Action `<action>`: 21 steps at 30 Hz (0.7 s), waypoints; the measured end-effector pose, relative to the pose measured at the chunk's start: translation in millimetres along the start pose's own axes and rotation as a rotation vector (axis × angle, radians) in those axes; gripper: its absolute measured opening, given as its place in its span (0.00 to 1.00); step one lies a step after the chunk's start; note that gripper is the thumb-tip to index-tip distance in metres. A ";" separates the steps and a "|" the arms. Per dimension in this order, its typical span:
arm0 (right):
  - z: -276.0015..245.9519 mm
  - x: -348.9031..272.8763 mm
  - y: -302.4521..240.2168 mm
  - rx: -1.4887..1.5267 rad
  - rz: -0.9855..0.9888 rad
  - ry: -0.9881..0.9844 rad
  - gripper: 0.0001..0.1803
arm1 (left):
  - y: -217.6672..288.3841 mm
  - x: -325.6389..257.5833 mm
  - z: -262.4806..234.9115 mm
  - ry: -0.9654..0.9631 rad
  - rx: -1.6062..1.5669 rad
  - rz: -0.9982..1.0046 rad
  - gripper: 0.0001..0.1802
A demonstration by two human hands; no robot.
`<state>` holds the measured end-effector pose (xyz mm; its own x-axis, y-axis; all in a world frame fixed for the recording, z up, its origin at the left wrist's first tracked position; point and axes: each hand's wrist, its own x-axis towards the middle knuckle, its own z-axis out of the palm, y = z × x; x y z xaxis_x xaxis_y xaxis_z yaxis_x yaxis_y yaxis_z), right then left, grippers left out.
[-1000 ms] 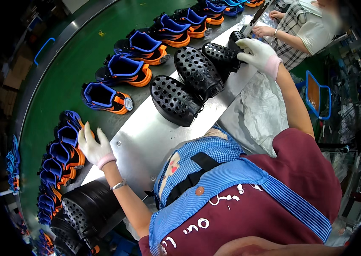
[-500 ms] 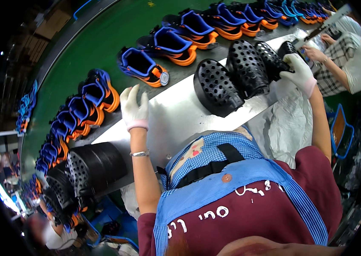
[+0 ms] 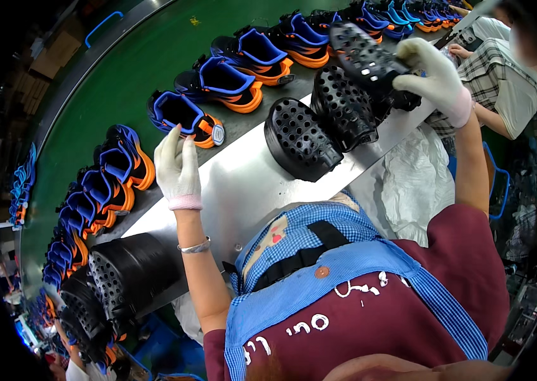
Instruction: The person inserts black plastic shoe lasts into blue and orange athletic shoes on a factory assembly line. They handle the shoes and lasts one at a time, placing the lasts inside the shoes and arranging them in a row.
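Observation:
My right hand (image 3: 437, 81), in a white knit glove, grips a black perforated shell (image 3: 364, 54), shaped like the front of a clog, by its narrow end. The shell is raised and tilted over similar ones. Beneath and left of it, two black perforated shells (image 3: 303, 136) rest on a metal ledge; another is partly hidden below my right hand. My left hand (image 3: 178, 168), also gloved, has its fingers apart over the ledge's far edge. Its fingertips overlap the near side of a black, blue and orange shoe (image 3: 183, 114); whether they touch it I cannot tell.
Shoes of the same kind (image 3: 113, 165) line the green conveyor belt (image 3: 135, 76) to both sides. More black shells (image 3: 129, 270) stand at the metal ledge's (image 3: 230, 184) left end. A co-worker (image 3: 503, 82) in a checked apron is at the far right. White plastic sheeting (image 3: 417, 184) hangs nearby.
My right hand has lifted a black perforated shell off the ledge, up and leftward over the others. My left hand's fingertips now overlap the nearest shoe. The whole view has shifted slightly.

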<state>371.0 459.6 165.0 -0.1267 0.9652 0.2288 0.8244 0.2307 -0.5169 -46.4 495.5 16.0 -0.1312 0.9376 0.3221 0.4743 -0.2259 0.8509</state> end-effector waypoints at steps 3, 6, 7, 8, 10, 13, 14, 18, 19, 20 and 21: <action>15.2 19.0 -35.6 0.101 -0.045 -0.098 0.24 | 26.5 5.2 7.4 -0.165 -0.232 -0.006 0.16; 24.0 26.0 -51.7 0.234 0.028 -0.186 0.24 | 52.8 5.8 13.2 -0.354 -0.622 -0.258 0.18; 27.4 26.7 -53.6 0.394 0.043 -0.208 0.25 | 60.4 10.0 14.3 -0.431 -0.718 -0.280 0.19; 32.9 25.6 -59.8 0.367 0.017 -0.223 0.24 | 65.3 14.5 15.7 -0.509 -0.813 -0.305 0.21; 44.2 24.5 -68.8 0.491 0.010 -0.267 0.24 | 80.2 19.3 24.6 -0.642 -1.003 -0.389 0.21; 56.8 20.3 -70.6 0.584 0.024 -0.254 0.25 | 76.9 14.4 40.6 -0.644 -1.193 -0.400 0.16; 59.0 18.3 -68.6 0.624 0.024 -0.239 0.25 | 76.9 13.3 44.1 -0.629 -1.289 -0.392 0.14; 42.1 9.1 -55.6 0.640 0.042 -0.160 0.24 | 80.0 4.7 50.6 -0.595 -1.454 -0.488 0.09; 34.0 4.1 -42.5 0.608 -0.038 -0.016 0.22 | 85.2 7.3 51.3 -0.569 -1.442 -0.512 0.09; 26.4 3.7 -29.2 0.576 -0.030 0.025 0.22 | 82.4 6.5 49.3 -0.489 -1.416 -0.485 0.09; 21.4 2.6 -11.3 0.530 -0.012 0.049 0.22 | 75.2 7.7 44.8 -0.460 -1.372 -0.498 0.08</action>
<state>349.6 462.2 153.8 -0.0981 0.9582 0.2686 0.4293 0.2843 -0.8573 27.3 497.6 63.9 0.3671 0.9295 -0.0357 -0.7146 0.3063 0.6289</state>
